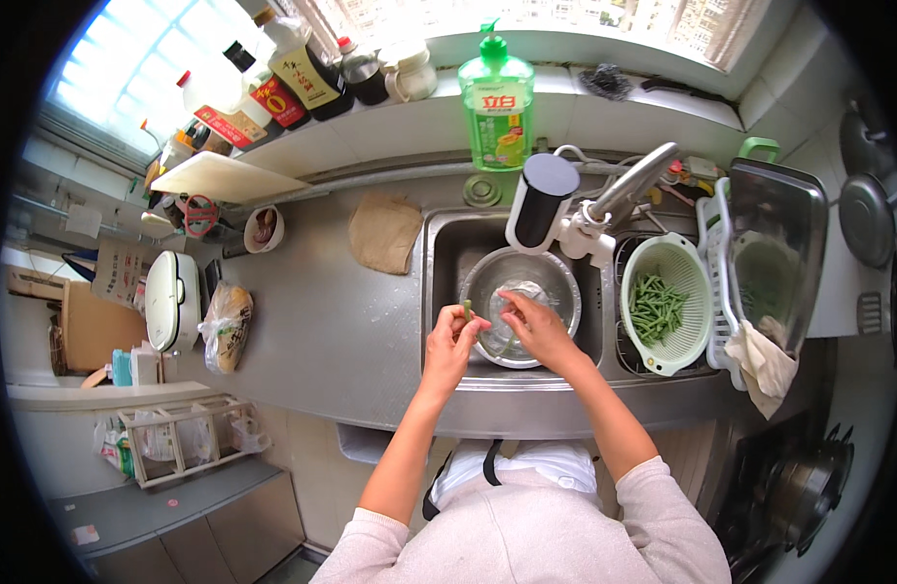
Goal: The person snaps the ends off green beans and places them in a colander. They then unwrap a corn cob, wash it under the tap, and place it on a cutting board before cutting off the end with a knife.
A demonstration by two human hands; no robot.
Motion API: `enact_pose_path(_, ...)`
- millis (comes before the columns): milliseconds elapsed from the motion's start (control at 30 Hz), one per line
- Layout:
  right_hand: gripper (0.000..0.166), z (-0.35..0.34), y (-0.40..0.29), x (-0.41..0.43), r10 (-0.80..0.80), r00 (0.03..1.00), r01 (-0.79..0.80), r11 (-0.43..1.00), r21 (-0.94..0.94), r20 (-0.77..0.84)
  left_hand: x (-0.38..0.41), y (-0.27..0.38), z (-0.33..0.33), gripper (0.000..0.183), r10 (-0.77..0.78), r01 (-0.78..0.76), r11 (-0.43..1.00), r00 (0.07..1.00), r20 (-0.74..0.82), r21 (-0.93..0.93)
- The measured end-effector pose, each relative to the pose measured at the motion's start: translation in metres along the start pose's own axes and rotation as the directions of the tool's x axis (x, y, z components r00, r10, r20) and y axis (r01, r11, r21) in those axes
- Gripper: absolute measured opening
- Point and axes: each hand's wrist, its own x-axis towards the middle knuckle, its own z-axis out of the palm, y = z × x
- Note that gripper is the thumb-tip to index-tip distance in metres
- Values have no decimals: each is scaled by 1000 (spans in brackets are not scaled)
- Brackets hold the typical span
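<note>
My left hand [451,342] is pinched around a short green stalk [467,309], probably a green bean, whose tip stands up above the fingers. My right hand [537,328] is just to its right, fingers apart, with nothing visible between them. Both are over a round stainless steel bowl [574,292] set in the sink [443,255]. Water and a thin green piece [508,344] show inside the bowl, partly covered by the hands. To the right, cut green beans [656,306] lie in a pale green plastic colander [700,321].
A faucet with a white filter [542,204] overhangs the bowl. Behind the sink stands a green dish soap bottle [496,109]. A brown cloth [385,232] lies on the steel counter [324,314]. On the right are a white basket [722,292] and a metal tray [780,219].
</note>
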Motion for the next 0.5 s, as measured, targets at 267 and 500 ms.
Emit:
enact_pose_path(267,10,-24,-38,-13,-495,868,431,706,-563,43,-6,24,10,10,366,-381,747,920,142,545)
enact_pose_path(500,21,-26,-25,-40,-260,959,282,879,-385,109,-14,23,8,13,536,-609,534,780,323,587)
